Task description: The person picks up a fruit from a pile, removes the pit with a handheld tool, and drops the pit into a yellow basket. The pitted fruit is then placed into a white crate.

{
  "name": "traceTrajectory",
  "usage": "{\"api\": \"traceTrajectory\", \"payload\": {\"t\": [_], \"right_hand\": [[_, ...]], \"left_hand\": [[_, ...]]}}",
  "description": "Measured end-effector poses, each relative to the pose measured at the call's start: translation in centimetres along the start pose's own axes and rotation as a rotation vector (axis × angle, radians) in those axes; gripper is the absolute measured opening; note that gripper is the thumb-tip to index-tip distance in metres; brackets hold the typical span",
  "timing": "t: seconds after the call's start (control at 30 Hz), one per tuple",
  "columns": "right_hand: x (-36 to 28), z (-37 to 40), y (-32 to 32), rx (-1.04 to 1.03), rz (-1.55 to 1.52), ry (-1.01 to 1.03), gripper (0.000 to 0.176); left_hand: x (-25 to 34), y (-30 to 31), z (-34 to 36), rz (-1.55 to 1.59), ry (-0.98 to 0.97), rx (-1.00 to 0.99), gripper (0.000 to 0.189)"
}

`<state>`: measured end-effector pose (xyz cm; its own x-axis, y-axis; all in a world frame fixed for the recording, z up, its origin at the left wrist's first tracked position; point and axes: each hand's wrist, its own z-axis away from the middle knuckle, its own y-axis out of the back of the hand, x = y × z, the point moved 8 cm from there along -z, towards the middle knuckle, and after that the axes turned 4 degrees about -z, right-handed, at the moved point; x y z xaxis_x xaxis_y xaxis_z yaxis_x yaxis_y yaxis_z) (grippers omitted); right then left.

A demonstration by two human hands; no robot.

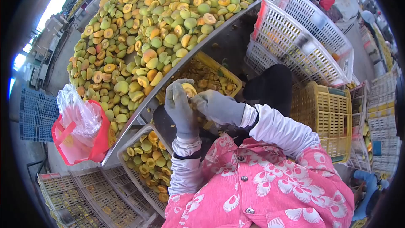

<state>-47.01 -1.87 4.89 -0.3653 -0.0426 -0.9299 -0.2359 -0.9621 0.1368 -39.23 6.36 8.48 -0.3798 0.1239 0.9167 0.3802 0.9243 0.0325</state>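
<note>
Both of my hands wear grey gloves and meet in front of my chest. My left hand (180, 107) has its fingers wrapped round a cut fruit half (189, 90), pale orange inside. My right hand (219, 106) is closed beside it, its fingertips near the fruit; what it holds is hidden. Just beyond my hands, a yellow crate (230, 77) contains small brown and orange pieces. Below my left hand, a white crate (122, 148) holds halved fruit. A large heap of green and orange fruit (147, 29), much of it halved, covers the metal-edged table (168, 77).
A red bag (93, 143) with clear plastic sits at the table's left edge. White crates (291, 38) and a yellow crate (333, 122) stand at the right, a blue crate (38, 114) at far left. Another person (346, 2) is at upper right; a blue sleeve (366, 185) shows lower right.
</note>
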Motion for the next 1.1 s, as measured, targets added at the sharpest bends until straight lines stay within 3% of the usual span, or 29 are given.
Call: {"api": "traceTrajectory", "payload": {"t": [0.03, 0.1, 0.23, 0.3, 0.43, 0.5, 0.57, 0.63, 0.67, 0.7, 0.77, 0.8, 0.87, 0.9, 0.97, 1.1], "right_hand": [[-0.5, 0.4, 0.5, 0.004, -0.002, 0.001, 0.05], [0.5, 1.3, -0.8, -0.247, -0.257, -0.225, 0.064], [2.8, 0.4, -2.0, -0.312, -0.508, -0.389, 0.063], [3.0, 0.1, -1.4, -0.185, -0.355, -0.271, 0.062], [2.7, 1.6, -1.9, -0.402, -0.671, -0.34, 0.061], [3.0, 1.9, -1.9, -0.467, -0.836, -0.417, 0.059], [3.5, 1.7, -1.1, -0.52, -0.843, -0.371, 0.056], [3.1, 0.6, 2.9, -0.085, -0.061, -0.178, 0.057], [4.6, -1.0, 2.7, -0.016, -0.029, -0.034, 0.058], [4.1, -0.6, 2.8, -0.013, -0.04, -0.037, 0.058], [3.8, 0.5, 2.2, -0.13, -0.201, -0.152, 0.059], [3.9, 0.9, 2.6, -0.123, -0.214, -0.155, 0.059], [3.9, 2.2, 1.1, -0.389, -0.51, -0.242, 0.06], [3.5, 2.4, 1.2, -0.389, -0.516, -0.241, 0.06], [3.2, 2.3, 2.8, -0.211, -0.228, -0.24, 0.06], [4.1, 2.3, 2.8, -0.094, -0.175, -0.193, 0.062]], "left_hand": [[0.4, 0.1, 0.0, 0.001, -0.001, -0.004, 0.033], [-0.8, 0.0, 0.1, 0.127, 0.21, -0.046, 0.032], [-1.0, -1.1, -0.9, 0.092, 0.057, -0.246, 0.03], [-4.4, -1.1, 0.2, 0.209, 0.498, -0.174, 0.028], [-2.7, -1.5, 0.4, 0.06, 0.342, -0.091, 0.026], [-1.7, -2.5, -0.1, 0.046, 0.109, -0.127, 0.022], [-2.0, -3.3, -0.1, 0.121, 0.186, -0.183, 0.022], [-4.0, -4.4, 1.0, 0.33, 0.541, -0.2, 0.031], [-3.8, -4.6, 1.1, 0.288, 0.552, -0.178, 0.033], [-4.0, -4.8, 1.3, 0.281, 0.557, -0.186, 0.033], [-3.6, -4.2, 1.0, 0.036, 0.406, -0.108, 0.032], [-2.1, -4.3, 1.2, 0.066, 0.301, -0.069, 0.025], [-0.6, -4.9, 0.9, 0.079, 0.306, -0.109, 0.025], [-0.3, -5.1, 1.0, 0.095, 0.313, -0.133, 0.026], [-1.7, -5.4, 1.3, 0.187, 0.341, -0.182, 0.025], [-2.3, -5.5, 2.1, 0.244, 0.438, -0.186, 0.024]]}}
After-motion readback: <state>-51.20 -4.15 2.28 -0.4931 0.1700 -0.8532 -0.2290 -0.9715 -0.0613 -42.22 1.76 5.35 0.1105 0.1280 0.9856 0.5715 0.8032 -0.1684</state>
